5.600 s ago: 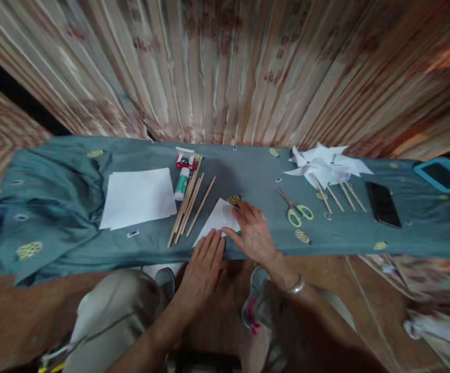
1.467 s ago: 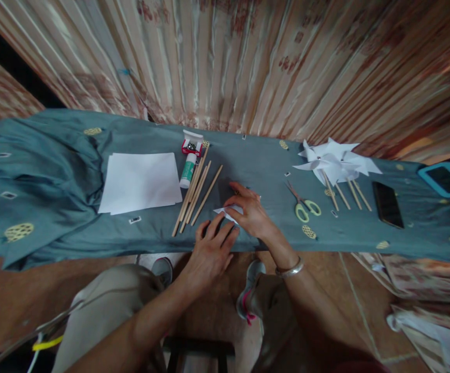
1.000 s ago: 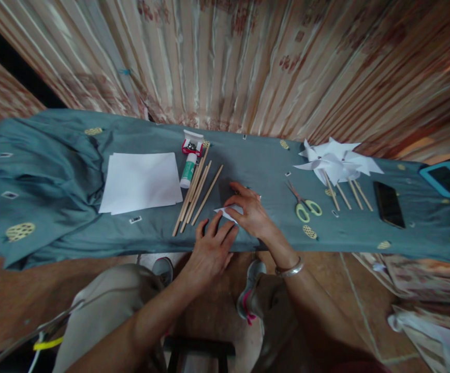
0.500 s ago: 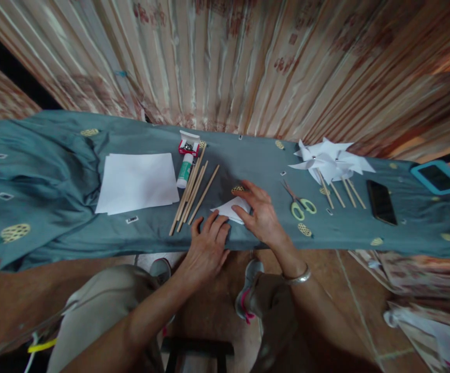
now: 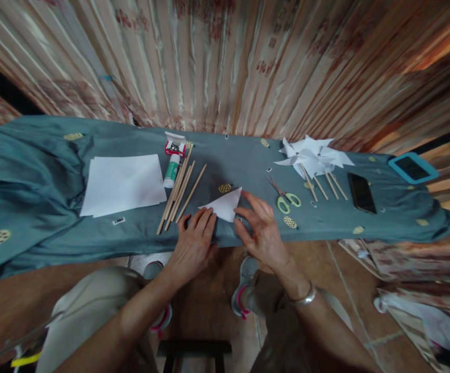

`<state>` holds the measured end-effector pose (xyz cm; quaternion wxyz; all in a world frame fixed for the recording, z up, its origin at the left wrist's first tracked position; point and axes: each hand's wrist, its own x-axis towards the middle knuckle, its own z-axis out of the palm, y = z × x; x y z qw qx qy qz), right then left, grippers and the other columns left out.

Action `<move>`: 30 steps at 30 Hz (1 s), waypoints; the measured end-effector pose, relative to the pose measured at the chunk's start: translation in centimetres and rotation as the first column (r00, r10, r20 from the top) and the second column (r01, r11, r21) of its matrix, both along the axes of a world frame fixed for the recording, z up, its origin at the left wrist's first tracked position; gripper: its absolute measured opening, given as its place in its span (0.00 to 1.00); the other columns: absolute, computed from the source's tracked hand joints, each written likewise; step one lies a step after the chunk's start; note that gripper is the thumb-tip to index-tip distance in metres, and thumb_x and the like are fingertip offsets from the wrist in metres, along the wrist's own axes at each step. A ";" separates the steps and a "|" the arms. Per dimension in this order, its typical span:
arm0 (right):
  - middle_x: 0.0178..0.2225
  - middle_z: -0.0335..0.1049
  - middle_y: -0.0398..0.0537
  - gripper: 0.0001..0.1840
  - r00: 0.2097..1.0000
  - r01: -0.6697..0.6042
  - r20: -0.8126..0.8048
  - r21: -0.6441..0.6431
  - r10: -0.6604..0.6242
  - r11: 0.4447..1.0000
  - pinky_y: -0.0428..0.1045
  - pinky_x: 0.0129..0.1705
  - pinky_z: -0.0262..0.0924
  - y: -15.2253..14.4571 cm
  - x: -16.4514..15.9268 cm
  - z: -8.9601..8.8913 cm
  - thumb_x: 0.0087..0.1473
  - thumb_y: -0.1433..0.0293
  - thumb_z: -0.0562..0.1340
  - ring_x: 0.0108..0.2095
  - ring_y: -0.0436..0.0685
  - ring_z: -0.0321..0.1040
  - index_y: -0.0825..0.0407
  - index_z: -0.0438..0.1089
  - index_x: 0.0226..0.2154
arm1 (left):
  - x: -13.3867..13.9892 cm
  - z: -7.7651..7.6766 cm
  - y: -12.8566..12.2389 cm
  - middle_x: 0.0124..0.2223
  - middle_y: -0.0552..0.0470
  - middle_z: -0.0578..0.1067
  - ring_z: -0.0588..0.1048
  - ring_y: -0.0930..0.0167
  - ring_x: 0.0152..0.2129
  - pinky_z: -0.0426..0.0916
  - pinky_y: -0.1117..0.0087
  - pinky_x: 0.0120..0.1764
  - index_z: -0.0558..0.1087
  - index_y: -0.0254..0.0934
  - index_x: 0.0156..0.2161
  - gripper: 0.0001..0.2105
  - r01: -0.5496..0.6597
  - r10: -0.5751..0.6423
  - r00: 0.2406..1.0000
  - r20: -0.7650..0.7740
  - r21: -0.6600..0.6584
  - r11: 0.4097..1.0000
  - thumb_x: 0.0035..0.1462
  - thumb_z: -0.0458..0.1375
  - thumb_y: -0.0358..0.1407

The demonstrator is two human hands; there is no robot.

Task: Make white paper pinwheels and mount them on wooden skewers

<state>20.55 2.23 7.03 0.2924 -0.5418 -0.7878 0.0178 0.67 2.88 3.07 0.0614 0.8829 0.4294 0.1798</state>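
A white paper folded into a triangle (image 5: 227, 204) lies on the cloth between my hands. My left hand (image 5: 194, 237) rests palm down at its lower left, fingers stretched out, with the fingertips touching the paper's edge. On the other side, my right hand (image 5: 262, 230) has its fingers spread, the tips at the right edge of the paper; whether they press on it I cannot tell. Several wooden sticks (image 5: 182, 189) lie just beyond my left hand. Scissors with green handles (image 5: 282, 197) lie to the right of my right hand.
A stack of white paper (image 5: 126, 184) lies at the left. Near the sticks are a glue stick (image 5: 172, 171) and a small red box (image 5: 175, 145). Paper pinwheels (image 5: 314, 155), a phone (image 5: 361, 192) and a blue-framed device (image 5: 413, 167) lie on the right.
My right hand has drawn back from over the paper to its right edge, so more of the triangle shows. My left hand stays at the lower left. The whole view has shifted slightly.
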 end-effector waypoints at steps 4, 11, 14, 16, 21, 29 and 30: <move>0.45 0.75 0.55 0.14 0.987 -0.034 0.153 -0.055 0.042 0.998 0.56 0.49 0.61 -2.3 -0.5 0.5 0.63 0.71 0.53 0.45 0.61 0.69 0.55 0.73 0.43 | 0.1 0.1 0.1 0.62 0.32 0.66 0.64 0.52 0.58 0.56 0.48 0.54 0.61 0.28 0.60 0.26 -0.016 0.016 1.000 -0.022 0.000 1.000 0.56 0.56 0.30; 0.29 0.75 0.54 0.25 0.841 0.001 0.519 -0.285 0.154 0.958 0.53 0.39 0.63 -4.0 -2.4 0.1 0.60 0.75 0.54 0.32 0.59 0.69 0.67 0.60 0.59 | 0.0 0.1 0.3 0.63 0.31 0.65 0.64 0.53 0.58 0.56 0.50 0.56 0.59 0.26 0.62 0.27 -0.028 0.028 0.999 -0.029 0.010 1.000 0.58 0.55 0.31; 0.30 0.74 0.54 0.27 0.819 0.034 0.555 -0.304 0.148 0.952 0.54 0.38 0.64 -4.1 -2.7 -0.5 0.59 0.76 0.53 0.31 0.59 0.69 0.65 0.59 0.60 | 0.0 0.2 0.4 0.63 0.31 0.65 0.64 0.53 0.58 0.56 0.50 0.55 0.60 0.26 0.62 0.27 -0.034 0.034 0.999 -0.038 0.003 0.999 0.58 0.55 0.31; 0.29 0.74 0.55 0.27 0.816 0.056 0.562 -0.307 0.134 0.950 0.55 0.37 0.65 -4.1 -2.8 -1.0 0.59 0.76 0.53 0.30 0.60 0.69 0.66 0.58 0.61 | 0.1 0.2 0.4 0.63 0.31 0.65 0.65 0.53 0.58 0.56 0.50 0.55 0.60 0.27 0.62 0.27 -0.042 0.042 0.998 -0.040 -0.006 0.999 0.58 0.55 0.31; 0.28 0.75 0.58 0.28 0.824 0.076 0.547 -0.366 0.148 0.927 0.54 0.31 0.65 -3.9 -3.1 -1.6 0.58 0.76 0.53 0.26 0.59 0.69 0.71 0.57 0.61 | 0.2 0.3 0.4 0.64 0.31 0.64 0.64 0.53 0.58 0.57 0.49 0.55 0.59 0.27 0.62 0.28 -0.045 0.045 0.998 -0.053 -0.009 0.999 0.57 0.55 0.31; 0.26 0.76 0.58 0.30 0.874 0.157 0.483 -0.392 0.057 0.906 0.54 0.27 0.64 -4.5 -3.6 -1.7 0.58 0.76 0.53 0.25 0.60 0.71 0.75 0.55 0.61 | 0.3 0.2 0.5 0.63 0.30 0.64 0.64 0.52 0.58 0.56 0.48 0.55 0.60 0.25 0.62 0.28 -0.050 0.050 0.995 -0.083 0.004 0.999 0.57 0.55 0.31; 0.26 0.76 0.58 0.30 0.873 0.184 0.486 -0.386 0.030 0.904 0.53 0.26 0.63 -4.6 -3.4 -1.8 0.59 0.75 0.53 0.24 0.60 0.71 0.75 0.55 0.61 | 0.3 0.2 0.5 0.63 0.30 0.64 0.64 0.52 0.57 0.56 0.48 0.55 0.60 0.25 0.62 0.28 -0.049 0.050 0.995 -0.083 0.008 0.999 0.57 0.55 0.31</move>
